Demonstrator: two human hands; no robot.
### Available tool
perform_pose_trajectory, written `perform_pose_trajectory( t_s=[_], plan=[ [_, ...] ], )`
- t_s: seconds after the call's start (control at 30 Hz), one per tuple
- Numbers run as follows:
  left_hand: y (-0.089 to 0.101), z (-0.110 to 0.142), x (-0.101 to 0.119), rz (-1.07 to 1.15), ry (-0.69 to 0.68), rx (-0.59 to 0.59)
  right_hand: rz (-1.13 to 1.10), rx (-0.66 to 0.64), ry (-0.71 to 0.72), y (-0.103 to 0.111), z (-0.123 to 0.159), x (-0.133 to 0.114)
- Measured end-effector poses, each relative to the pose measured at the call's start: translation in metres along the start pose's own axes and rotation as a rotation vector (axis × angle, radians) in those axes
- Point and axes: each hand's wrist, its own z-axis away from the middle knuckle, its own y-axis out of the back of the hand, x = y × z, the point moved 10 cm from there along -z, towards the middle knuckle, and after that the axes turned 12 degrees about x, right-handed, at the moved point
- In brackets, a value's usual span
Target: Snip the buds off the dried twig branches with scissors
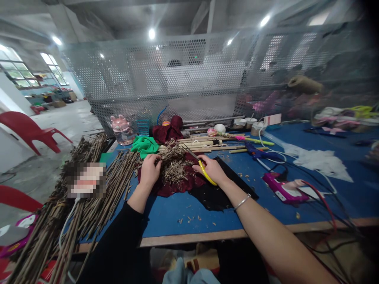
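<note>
My right hand (212, 170) is closed on a pair of scissors (206, 173) with yellow handles. Their blades point up and left, over the far right side of a heap of dry brown plant bits (174, 163). That heap lies on a dark red cloth (168, 189) in the middle of the blue table. At the heap's left edge, my left hand (150, 171) has its fingers curled in; what is between them is hidden. Under my right forearm a black cloth (217, 193) is spread beside the red one.
Long thin sticks (108, 193) lie bundled at left, with a green cloth (145, 146) and pink jar (121, 130) behind. On the right are a blue glue gun (260, 153), a purple power strip (284, 189) with cables, and white plastic (322, 159). A perforated metal screen (166, 79) stands behind.
</note>
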Motion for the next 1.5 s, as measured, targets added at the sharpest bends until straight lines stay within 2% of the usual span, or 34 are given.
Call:
perform_pose_trajectory(
  t_s=[0.1,0.23,0.27,0.33,0.4,0.47,0.5,0.57,0.63,0.7,0.8,0.93,1.13,1.2,1.3,1.37,1.5],
  plan=[
    [0.001,-0.002,-0.001,0.000,-0.007,-0.007,0.007,-0.003,0.011,-0.001,0.000,-0.001],
    [0.024,-0.008,0.010,-0.041,0.020,0.136,0.006,0.008,-0.012,-0.001,-0.001,0.003],
    [0.028,-0.008,0.016,-0.058,0.041,0.135,0.000,0.015,-0.020,0.000,-0.002,0.004],
    [0.023,-0.005,0.032,-0.095,0.093,0.000,-0.018,0.033,-0.030,0.001,-0.003,0.006],
    [0.010,0.010,0.047,-0.169,0.135,-0.262,-0.032,0.048,-0.033,0.001,-0.003,0.007],
    [0.007,0.030,0.055,-0.269,0.143,-0.476,-0.026,0.050,-0.031,0.001,-0.004,0.009],
    [0.012,0.037,0.055,-0.308,0.155,-0.518,-0.018,0.048,-0.028,0.000,-0.003,0.010],
    [0.027,0.048,0.045,-0.343,0.187,-0.511,-0.005,0.048,-0.018,-0.001,-0.003,0.011],
    [0.035,0.060,0.024,-0.363,0.238,-0.525,-0.002,0.051,-0.006,-0.002,-0.003,0.011],
    [0.034,0.074,0.002,-0.367,0.292,-0.559,0.002,0.051,0.000,-0.003,-0.003,0.012],
    [0.030,0.084,-0.017,-0.335,0.339,-0.530,0.014,0.036,-0.002,-0.005,-0.002,0.011],
    [0.030,0.086,-0.014,-0.284,0.315,-0.493,0.026,0.017,0.003,-0.005,-0.001,0.008],
    [0.051,0.091,-0.019,-0.134,0.393,-0.483,0.054,-0.001,0.010,-0.007,0.000,0.007],
    [0.060,0.088,-0.024,-0.113,0.436,-0.413,0.056,-0.014,0.016,-0.008,0.000,0.007],
    [0.068,0.074,-0.024,-0.013,0.515,-0.205,0.064,-0.011,0.019,-0.006,0.001,0.003],
    [0.054,0.062,-0.018,0.136,0.582,-0.130,0.073,-0.002,0.025,-0.002,0.001,-0.003],
    [-0.007,0.044,-0.006,0.572,0.783,-0.162,0.094,-0.041,0.101,-0.004,0.008,-0.026]
  ],
)
